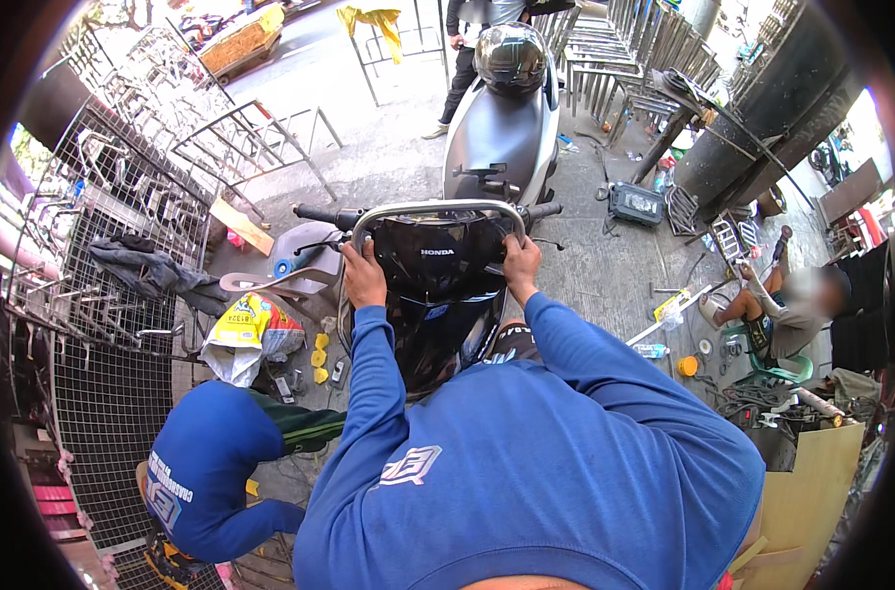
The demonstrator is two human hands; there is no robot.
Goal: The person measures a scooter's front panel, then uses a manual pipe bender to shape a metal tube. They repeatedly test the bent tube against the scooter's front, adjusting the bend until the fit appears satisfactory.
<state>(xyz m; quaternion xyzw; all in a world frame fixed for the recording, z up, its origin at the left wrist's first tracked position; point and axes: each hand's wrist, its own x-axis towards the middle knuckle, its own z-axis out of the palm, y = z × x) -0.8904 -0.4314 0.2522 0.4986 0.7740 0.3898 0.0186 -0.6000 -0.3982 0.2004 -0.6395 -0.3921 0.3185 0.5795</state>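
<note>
A bent, silvery metal tube bar (442, 204) arches over the front of a black motor scooter (437, 265). My left hand (366, 273) closes round the bar's left bend, close to the scooter's left handlebar grip (315, 212). On the other side my right hand (522, 265) grips the right bend, beside the right handlebar end (544, 209). Both arms reach forward in blue sleeves. The lower ends of the bar are mostly hidden by my arms and the scooter's front panels.
A co-worker in blue (216, 472) crouches at my left by a wire-grid rack (103, 393). Another person (801, 310) sits low at the right among tools. A second scooter with a grey seat (496, 138) stands ahead. A black toolbox (636, 204) lies on the floor.
</note>
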